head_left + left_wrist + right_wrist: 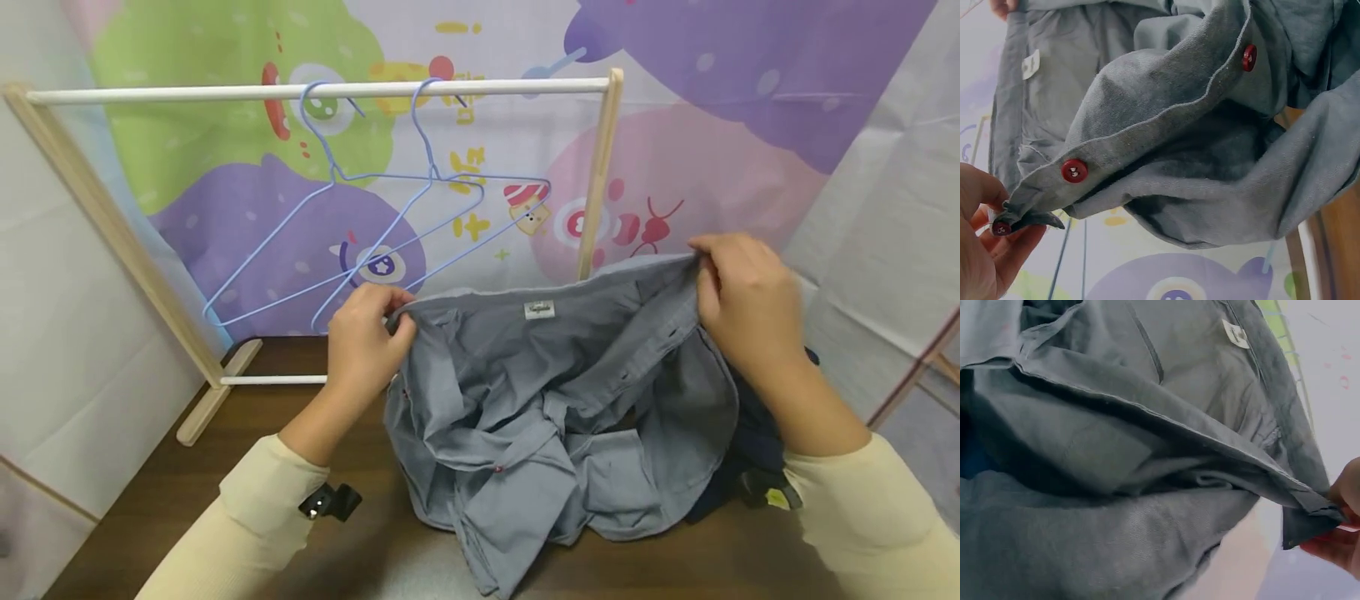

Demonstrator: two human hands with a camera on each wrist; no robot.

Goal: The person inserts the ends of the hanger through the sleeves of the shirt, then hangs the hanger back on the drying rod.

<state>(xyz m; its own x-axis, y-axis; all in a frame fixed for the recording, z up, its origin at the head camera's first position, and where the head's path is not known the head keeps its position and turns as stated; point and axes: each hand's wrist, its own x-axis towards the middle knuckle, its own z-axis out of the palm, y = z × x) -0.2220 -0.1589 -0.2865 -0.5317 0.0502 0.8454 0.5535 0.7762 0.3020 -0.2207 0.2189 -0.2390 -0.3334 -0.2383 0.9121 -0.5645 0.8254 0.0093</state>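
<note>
- Cartoon-printed backdrop (750, 50) stands beyond both hands, and a dark brown bench (397, 554) lies beneath them.
- Left hand (367, 337) pinches one end of the neckband of a grey shirt (525, 492), thumb against fingers; a red button (1002, 229) sits right at its fingertips.
- Right hand (750, 300) pinches the other end of that neckband the same way, a little farther from the body than the left.
- Between the hands, the shirt is stretched open along its top edge, its inside facing the wearer of the head camera, with a white label (538, 310) midway.
- Below the hands, the rest of it drops in loose folds; whether its hem touches the bench I cannot tell. More red buttons run down the edge from the left hand, buttonholes down the edge from the right.
- Behind the right wrist, dark cloth (738, 467) shows past the shirt.
- Beyond the left hand, two blue hangers (433, 172) hang from the white rail of a wooden rack (600, 167), one post left of that hand, the other between the hands.
</note>
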